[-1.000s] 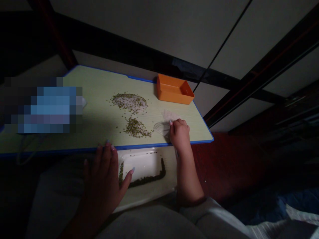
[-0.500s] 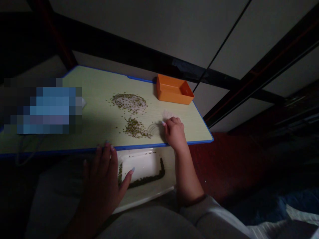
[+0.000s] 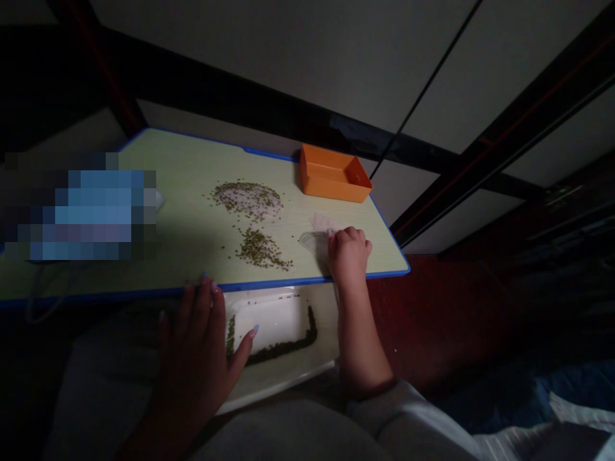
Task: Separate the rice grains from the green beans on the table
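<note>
Tabletop (image 3: 182, 163): pale yellow-green, smooth with faint grain lines, blue edging, runs from left edge to right of center. Orange box (image 3: 336, 190), thin smooth walls, open top, roughly rectangular, sits near the far edge, upper right of center. White tray (image 3: 276, 320), glossy, rounded corners, partly under the near edge, lower center. Dark red floor (image 3: 408, 314) at right, pale panels (image 3: 288, 57) with dark strips across the top. Blue patch (image 3: 96, 214) at left is pixelated, can't identify.

Right hand (image 3: 350, 253), right of center: fingers curled in, thumb side gripping a thin clear piece (image 3: 314, 246) with a curved edge, low to the tabletop; full shape hidden by the hand. Left hand (image 3: 196, 339), lower left of center: fingers extended, slightly apart, thumb angled out over the tray. Fingertips at the blue edge, contact unclear; nothing visible in its grip.

Larger pile (image 3: 250, 198), center: small green beans mixed with pale pinkish-white grains, low mound, loose beans around it. Smaller pile (image 3: 259, 246) just below: nearly all green, trails off toward lower right. Pale grains (image 3: 324, 221) in a thin patch just above the clear piece. Beans in tray (image 3: 283, 349) are dark green, banked along the near and side walls.
</note>
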Motion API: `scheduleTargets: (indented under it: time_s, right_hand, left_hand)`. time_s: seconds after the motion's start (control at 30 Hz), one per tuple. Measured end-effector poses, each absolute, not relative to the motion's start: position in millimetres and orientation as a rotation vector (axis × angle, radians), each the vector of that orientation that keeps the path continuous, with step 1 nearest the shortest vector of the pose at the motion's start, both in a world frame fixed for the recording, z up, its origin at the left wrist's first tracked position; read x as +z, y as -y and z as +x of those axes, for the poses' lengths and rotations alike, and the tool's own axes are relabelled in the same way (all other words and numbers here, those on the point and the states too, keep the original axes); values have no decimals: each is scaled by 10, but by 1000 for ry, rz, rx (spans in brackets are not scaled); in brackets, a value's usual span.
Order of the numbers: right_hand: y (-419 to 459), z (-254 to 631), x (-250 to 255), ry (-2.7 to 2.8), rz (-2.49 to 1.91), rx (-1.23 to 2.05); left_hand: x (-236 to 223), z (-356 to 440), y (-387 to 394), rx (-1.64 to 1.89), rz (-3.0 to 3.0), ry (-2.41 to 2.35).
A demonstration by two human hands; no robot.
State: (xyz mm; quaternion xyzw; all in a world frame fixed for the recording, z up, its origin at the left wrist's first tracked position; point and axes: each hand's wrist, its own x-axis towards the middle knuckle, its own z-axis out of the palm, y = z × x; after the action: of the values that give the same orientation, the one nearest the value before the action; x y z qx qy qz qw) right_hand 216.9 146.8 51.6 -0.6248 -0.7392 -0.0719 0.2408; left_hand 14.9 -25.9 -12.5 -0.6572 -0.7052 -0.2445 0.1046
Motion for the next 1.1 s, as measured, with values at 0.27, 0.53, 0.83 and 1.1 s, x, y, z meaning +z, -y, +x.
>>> scheduleTargets:
  time_s: [0.27, 0.53, 0.83, 1.1]
  right_hand:
    - [-1410, 2122, 554, 2000, -1672, -97]
    - [-1347, 2009, 574, 2060, -1591, -84]
    - [-1403, 1998, 547, 2097, -1718, -147]
    - [-1513, 2207, 525, 1866, -1946, -172]
  left_hand:
    - [-142, 139, 261, -702, -1930, 2045]
    - [-153, 130, 265, -726, -1929, 2036]
    - [-145, 125, 256, -732, -1939, 2032]
    - [-158, 133, 240, -756, -1927, 2016]
